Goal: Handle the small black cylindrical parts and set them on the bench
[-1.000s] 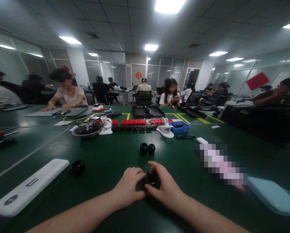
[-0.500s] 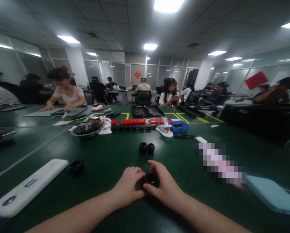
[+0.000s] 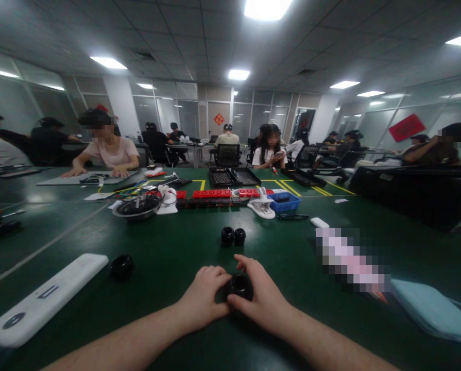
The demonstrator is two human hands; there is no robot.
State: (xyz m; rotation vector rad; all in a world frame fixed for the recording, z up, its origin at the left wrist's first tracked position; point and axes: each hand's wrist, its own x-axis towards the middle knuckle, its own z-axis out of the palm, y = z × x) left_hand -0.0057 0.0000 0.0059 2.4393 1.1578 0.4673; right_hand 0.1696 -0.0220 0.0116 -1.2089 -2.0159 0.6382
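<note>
A glossy black ring-shaped part (image 3: pixel 238 286) with a round hole on top sits between my hands, low over the green table. My right hand (image 3: pixel 261 288) curves around its right side, thumb at the near edge and fingers on the far side, the index finger slightly raised. On the left, my left hand (image 3: pixel 205 291) is closed against it with thumb and fingers, its fingertips partly hidden. Just beyond stand two similar black parts side by side, a larger ring part (image 3: pixel 227 236) and a smaller ring part (image 3: pixel 240 236). Another black ring part (image 3: pixel 122 266) lies farther left.
A long white device (image 3: pixel 47 299) lies at the left, and a light blue case (image 3: pixel 433 309) at the right. Across the table (image 3: pixel 168 239) are a metal bowl (image 3: pixel 137 207), red strips, a white stand (image 3: pixel 263 203) and a blue bin (image 3: pixel 285 202). Several people sit beyond.
Between my hands, the black ring part has tilted slightly, and its hole looks a little different. My hands have hardly moved. A person at the far left has shifted slightly.
</note>
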